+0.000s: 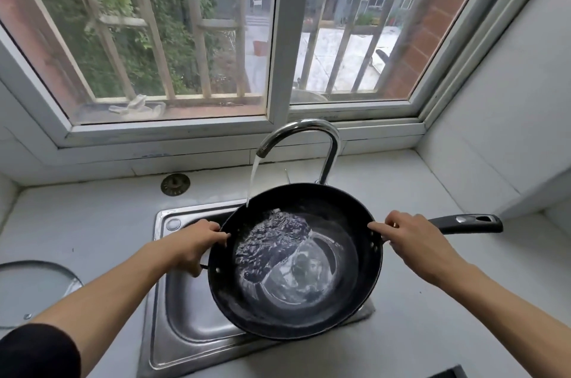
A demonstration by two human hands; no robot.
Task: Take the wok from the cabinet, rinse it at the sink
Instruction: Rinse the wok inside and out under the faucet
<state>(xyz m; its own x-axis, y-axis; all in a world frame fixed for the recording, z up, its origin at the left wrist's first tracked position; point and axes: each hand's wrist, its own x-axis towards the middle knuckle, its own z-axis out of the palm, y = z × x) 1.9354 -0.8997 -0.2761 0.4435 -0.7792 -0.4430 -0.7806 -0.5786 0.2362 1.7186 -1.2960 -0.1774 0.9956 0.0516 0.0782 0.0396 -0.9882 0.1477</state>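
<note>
Steel sink point(173, 309) set in a pale worktop point(77, 223), black wok point(309, 300) held over it under the running tap point(309, 136).
Both hands clamp the round, slick rim: left hand point(197, 246), right hand point(411, 238). Pooling water could tip it and slop out if either wet grip slips.
</note>
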